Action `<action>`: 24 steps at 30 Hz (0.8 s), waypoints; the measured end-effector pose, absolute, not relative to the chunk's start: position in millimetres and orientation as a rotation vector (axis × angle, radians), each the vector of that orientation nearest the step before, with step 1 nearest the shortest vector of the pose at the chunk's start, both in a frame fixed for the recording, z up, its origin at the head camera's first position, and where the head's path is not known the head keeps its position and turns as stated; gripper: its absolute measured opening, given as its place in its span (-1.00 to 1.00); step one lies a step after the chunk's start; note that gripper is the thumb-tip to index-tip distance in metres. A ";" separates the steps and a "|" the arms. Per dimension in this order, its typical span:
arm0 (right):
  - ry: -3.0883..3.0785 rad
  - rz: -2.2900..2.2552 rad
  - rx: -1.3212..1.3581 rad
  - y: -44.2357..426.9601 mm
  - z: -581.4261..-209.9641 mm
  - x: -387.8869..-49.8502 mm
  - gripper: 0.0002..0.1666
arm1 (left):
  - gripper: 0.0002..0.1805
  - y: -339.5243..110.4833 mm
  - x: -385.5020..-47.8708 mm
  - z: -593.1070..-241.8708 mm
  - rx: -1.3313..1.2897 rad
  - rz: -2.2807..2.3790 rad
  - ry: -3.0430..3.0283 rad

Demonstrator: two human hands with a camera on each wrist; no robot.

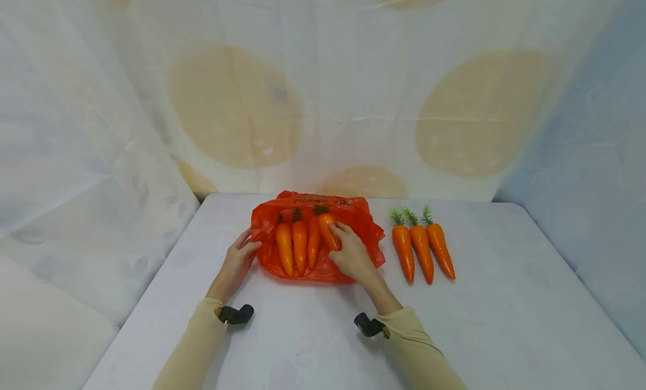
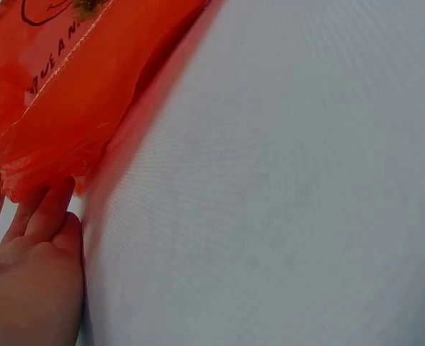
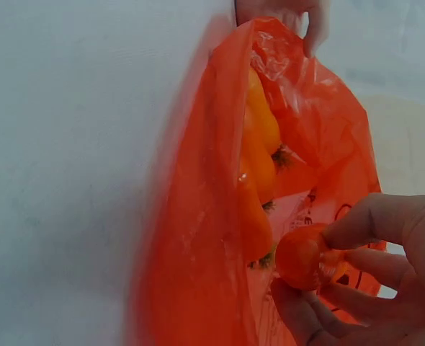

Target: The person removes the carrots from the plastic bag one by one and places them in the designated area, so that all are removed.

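A red plastic bag (image 1: 363, 255) with dark printing lies on the table, its mouth spread toward me. Three carrots (image 1: 300, 247) with dark green tops rest side by side in it. My right hand (image 1: 353, 258) grips another carrot (image 1: 329, 231) over the bag's right part, to the right of those three. Seen from the right wrist, its thumb and fingers wrap round that carrot (image 3: 302, 256). At the bag's left edge my left hand (image 1: 238, 264) holds the plastic between thumb and fingers; in the left wrist view its fingertips are partly hidden by the bag (image 2: 90, 101).
Three more carrots (image 1: 423, 249) with light green leafy tops lie in a row on the white table (image 1: 504, 311), right of the bag. A pale curtain (image 1: 353, 98) with yellow round shapes hangs behind the table. Other cloth walls stand at both sides.
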State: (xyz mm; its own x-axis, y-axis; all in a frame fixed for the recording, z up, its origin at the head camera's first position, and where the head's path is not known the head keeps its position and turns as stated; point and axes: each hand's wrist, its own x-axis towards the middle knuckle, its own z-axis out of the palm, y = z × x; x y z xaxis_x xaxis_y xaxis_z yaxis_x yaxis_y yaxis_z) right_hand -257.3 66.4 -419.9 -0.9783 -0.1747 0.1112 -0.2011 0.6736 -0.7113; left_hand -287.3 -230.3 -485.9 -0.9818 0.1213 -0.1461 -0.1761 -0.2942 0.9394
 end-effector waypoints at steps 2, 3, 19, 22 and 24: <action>-2.832 1.231 0.327 64.9 -418.1 -256.8 -0.20 | -0.29 -230.2 -287.1 -485.9 -0.071 2.390 1.742; -2.827 1.243 0.329 64.0 -416.7 -256.5 -0.20 | -0.29 -230.2 -287.3 -486.0 -0.071 2.392 1.741; -2.809 1.171 0.595 68.1 -404.7 -243.3 -0.24 | -0.30 -229.9 -287.8 -486.6 -0.083 2.368 1.783; -2.819 1.171 0.655 70.2 -402.7 -238.9 -0.25 | -0.30 -230.3 -287.9 -486.7 -0.082 2.366 1.787; -2.825 1.181 0.691 71.9 -400.4 -235.5 -0.24 | -0.30 -230.3 -287.9 -486.7 -0.087 2.372 1.787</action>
State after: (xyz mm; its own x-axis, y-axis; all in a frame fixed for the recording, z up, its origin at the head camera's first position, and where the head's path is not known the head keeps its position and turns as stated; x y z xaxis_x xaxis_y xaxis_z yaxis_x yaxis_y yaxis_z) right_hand -235.5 71.9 -400.4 -0.9030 -0.3954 0.1682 -0.3975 0.6199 -0.6765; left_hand -287.9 -230.3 -486.7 -0.9838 0.1003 -0.1484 -0.1703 -0.2671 0.9485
